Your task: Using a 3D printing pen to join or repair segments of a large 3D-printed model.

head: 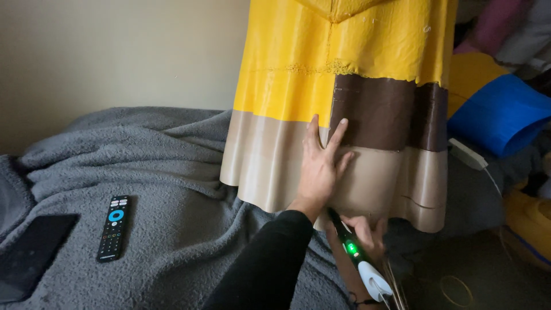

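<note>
A large ridged plastic shell [344,63] stands on the bed, yellow on top, with a brown patch [390,109] and a beige flared base [264,161]. My left hand [321,166] lies flat on the beige band, its fingers spread up to the edge of the brown patch. Below it, at the shell's lower rim, my right hand [367,232] grips a dark pen-shaped tool [353,250] with a green light and a white end. The tool's tip is hidden behind my left wrist.
A grey fleece blanket [160,172] covers the bed. A black remote control [113,227] and a dark flat phone [31,252] lie on it at the left. A blue ridged plastic piece [499,115] and other yellow parts sit at the right.
</note>
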